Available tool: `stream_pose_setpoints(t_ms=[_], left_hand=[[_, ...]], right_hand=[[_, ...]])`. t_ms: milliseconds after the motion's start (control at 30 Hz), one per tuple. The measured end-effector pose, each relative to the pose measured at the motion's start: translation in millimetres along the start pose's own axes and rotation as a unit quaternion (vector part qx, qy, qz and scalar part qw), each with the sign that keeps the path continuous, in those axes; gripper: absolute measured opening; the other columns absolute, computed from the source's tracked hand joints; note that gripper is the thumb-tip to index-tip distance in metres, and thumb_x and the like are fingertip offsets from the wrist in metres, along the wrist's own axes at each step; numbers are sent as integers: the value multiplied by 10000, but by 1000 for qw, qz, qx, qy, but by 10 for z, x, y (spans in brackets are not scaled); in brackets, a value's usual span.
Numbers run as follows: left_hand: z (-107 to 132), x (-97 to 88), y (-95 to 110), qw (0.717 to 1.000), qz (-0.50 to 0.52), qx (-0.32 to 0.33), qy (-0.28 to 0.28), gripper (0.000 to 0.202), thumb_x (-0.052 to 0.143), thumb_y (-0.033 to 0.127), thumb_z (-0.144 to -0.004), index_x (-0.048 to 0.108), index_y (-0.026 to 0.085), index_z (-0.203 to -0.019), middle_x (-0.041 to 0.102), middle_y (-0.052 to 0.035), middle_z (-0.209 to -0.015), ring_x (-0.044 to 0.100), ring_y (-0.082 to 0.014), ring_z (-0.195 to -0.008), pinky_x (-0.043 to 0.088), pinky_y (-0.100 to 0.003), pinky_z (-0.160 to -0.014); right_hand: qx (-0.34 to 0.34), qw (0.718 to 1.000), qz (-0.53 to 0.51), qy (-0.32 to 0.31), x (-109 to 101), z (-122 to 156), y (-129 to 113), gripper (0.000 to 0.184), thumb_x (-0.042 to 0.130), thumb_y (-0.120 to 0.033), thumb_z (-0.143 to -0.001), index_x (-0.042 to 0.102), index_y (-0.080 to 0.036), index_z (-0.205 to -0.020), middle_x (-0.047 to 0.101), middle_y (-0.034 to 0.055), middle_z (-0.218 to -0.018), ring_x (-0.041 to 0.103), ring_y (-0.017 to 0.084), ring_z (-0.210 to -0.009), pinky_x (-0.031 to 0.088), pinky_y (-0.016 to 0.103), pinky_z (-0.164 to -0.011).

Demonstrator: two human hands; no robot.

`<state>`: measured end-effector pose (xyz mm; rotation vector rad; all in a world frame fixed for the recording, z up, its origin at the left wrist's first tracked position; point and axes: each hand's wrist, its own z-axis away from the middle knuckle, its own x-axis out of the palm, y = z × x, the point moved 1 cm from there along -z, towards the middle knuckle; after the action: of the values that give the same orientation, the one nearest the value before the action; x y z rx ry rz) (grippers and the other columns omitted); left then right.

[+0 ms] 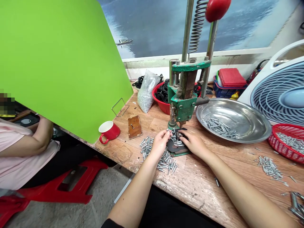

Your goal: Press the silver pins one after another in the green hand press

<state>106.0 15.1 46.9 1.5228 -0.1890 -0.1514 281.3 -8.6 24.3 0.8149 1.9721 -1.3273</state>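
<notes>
A green hand press stands on the wooden bench, its ram over a dark base plate. At the left of the base, my left hand pinches a small metal eye bolt between thumb and fingers. My right hand is on the other side, fingers curled at the die under the ram; what they grip is too small to make out. Several eye bolts lie on the base plate between the hands. A pile of similar eye bolts spreads under and beside my left wrist.
A steel bowl with metal pins stands right of the press, near a red basket and loose pins. Leftward are a red mug and wooden block. Behind are a bag and red basin. A person sits left.
</notes>
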Motion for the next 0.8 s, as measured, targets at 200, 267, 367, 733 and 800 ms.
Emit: stream_pose_setpoints(t_ms=[200,267,367,733,800], left_hand=[[-155,165,-28,999,33,29,-31,291,595,349,-738,629,127,-923,667,-49,-813,576,-125,-706,430,-245,-705],[-190,225,-40,998,37,40,-45,275,593,319,-743,627,124,-933,673,-63,-861,595,-141,-756,439,-258,-739],[-219,282,-71,997,25,49,-49,263,586,297,-752,627,125,-946,674,-78,-926,609,-166,-834,445,-283,-793],[-221,293,-115,994,-55,85,-33,246,549,296,-785,638,150,-963,673,-72,-982,614,-181,-886,451,-290,-817],[-204,290,-108,991,-83,96,-38,256,532,313,-798,636,158,-973,674,-66,-975,612,-183,-887,448,-291,-815]], right_hand=[[4,1000,-8,-9,-13,-13,15,330,482,-267,-852,527,-201,-1172,550,55,-1120,533,174,-1017,422,310,-885],[8,1000,-8,-9,-13,-13,14,330,486,-265,-849,521,-201,-1171,550,49,-1120,534,174,-1014,426,300,-871],[18,1000,-5,-6,-8,-18,11,330,484,-268,-848,516,-191,-1167,568,55,-1080,554,177,-965,435,288,-828],[27,999,13,19,52,-23,-19,315,469,-250,-828,535,-169,-1125,581,66,-1027,552,182,-921,431,279,-811],[25,999,15,19,59,-17,-7,332,466,-257,-832,521,-165,-1146,573,68,-1048,548,186,-936,430,284,-820]])
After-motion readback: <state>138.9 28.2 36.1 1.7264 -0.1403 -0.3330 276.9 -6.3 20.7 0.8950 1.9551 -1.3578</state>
